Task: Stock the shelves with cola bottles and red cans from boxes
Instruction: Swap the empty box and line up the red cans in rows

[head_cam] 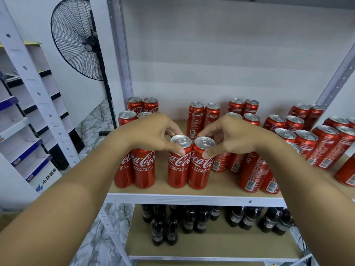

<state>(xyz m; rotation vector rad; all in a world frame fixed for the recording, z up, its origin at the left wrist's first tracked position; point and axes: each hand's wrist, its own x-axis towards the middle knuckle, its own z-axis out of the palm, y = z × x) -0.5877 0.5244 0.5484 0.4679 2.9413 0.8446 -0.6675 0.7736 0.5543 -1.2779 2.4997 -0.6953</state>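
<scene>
The upper shelf (192,191) carries red cans in upright pairs, long axes vertical. Two front cans stand touching near its front edge, logos facing outward, with bare board on either side. The left hand (153,135) pinches the left can (177,166) at its rim; the right hand (228,139) pinches the right can (199,167). Cola bottles (192,219) stand upright below.

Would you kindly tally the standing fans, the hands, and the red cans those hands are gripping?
Standing fan: 1
Hands: 2, left hand and right hand
Gripped red cans: 2, left can and right can
Total: 5
</scene>
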